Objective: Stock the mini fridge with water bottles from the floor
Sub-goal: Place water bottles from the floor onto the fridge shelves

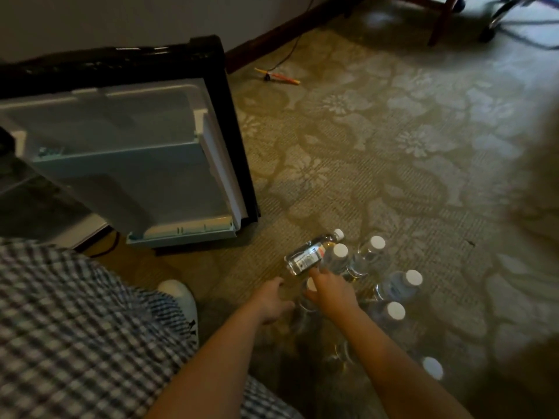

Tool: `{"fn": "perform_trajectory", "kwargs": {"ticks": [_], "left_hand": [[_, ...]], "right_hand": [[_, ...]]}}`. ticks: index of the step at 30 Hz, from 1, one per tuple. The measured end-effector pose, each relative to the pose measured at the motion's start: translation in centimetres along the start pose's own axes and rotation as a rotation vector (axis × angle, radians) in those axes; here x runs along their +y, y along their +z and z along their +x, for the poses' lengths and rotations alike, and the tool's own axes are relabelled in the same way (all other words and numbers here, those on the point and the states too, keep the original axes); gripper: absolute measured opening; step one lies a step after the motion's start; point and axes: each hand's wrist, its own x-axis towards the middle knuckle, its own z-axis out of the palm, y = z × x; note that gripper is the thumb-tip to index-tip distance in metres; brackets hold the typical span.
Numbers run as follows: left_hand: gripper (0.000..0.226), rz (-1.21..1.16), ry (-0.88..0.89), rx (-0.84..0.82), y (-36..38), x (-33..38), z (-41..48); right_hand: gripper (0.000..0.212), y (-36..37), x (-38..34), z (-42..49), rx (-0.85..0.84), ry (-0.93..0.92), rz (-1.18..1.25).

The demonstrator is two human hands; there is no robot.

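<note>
Bottles (pixel 370 255): standing clustered on carpet (pixel 393 146), just right of the fridge door (pixel 136 164), which is hanging open; lying bottle (pixel 308 255) resting sideways at the cluster's far edge; right hand (pixel 331 290) pinching capped bottle (pixel 311 284) between thumb and forefinger; left hand (pixel 272 300) hovering beside it, fingers bent, hold impossible to tell.

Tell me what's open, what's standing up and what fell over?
mini fridge door: open wide.
lying water bottle: on its side on the carpet, capped.
standing water bottles: upright, white caps on.
right hand: over the near bottle, grip unclear.
left hand: low beside that bottle, grip unclear.
</note>
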Motion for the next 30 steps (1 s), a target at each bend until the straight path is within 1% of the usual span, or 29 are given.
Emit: {"fn": "perform_trajectory", "kwargs": {"ticks": [2,6,9,11,14,16,18,19,22,24,26,29,30], "left_hand": [[0.069,-0.014,0.007,-0.01,-0.1,-0.2,-0.2],[0.075,-0.036,0.103,-0.027,-0.7,0.4,-1.4],[0.082,-0.052,0.179,-0.071,-1.7,1.0,-2.7],[0.079,-0.097,0.243,-0.044,-2.5,1.4,-3.8],[0.068,-0.164,0.355,0.069,-4.8,2.3,-5.6],[0.064,-0.176,0.404,0.13,-6.8,2.7,-6.9],[0.06,-0.216,0.495,0.227,-9.7,2.1,-9.1],[0.057,-0.21,0.531,0.245,-10.4,2.5,-9.4],[0.055,-0.224,0.608,0.374,-13.9,2.8,-11.9],[0.049,-0.27,0.672,0.414,-16.7,2.7,-14.3],[0.043,-0.289,0.723,0.46,-19.5,2.6,-16.6],[0.035,-0.311,0.796,0.584,-23.4,1.7,-19.9],[0.034,-0.316,0.819,0.598,-24.4,1.5,-20.7]], "right_hand": [[0.045,-0.2,0.0,-0.7,0.036,0.007,0.061],[0.037,-2.6,-1.1,-2.4,0.227,-0.007,0.224],[0.03,-6.3,-2.8,-3.4,0.337,-0.069,0.315],[0.028,-9.2,-4.3,-4.1,0.381,-0.158,0.351],[0.028,-13.6,-7.2,-4.7,0.437,-0.277,0.333],[0.026,-16.4,-9.2,-5.1,0.457,-0.334,0.357],[0.023,-19.1,-12.6,-5.4,0.492,-0.437,0.354],[0.021,-20.1,-13.0,-5.2,0.508,-0.468,0.363],[0.019,-23.5,-16.4,-5.7,0.566,-0.591,0.377],[0.016,-25.9,-19.4,-6.3,0.588,-0.668,0.397],[0.018,-28.3,-22.4,-6.8,0.62,-0.747,0.405],[0.019,-31.2,-27.2,-7.6,0.602,-0.853,0.397],[0.017,-31.9,-28.5,-7.8,0.589,-0.88,0.404]]}}
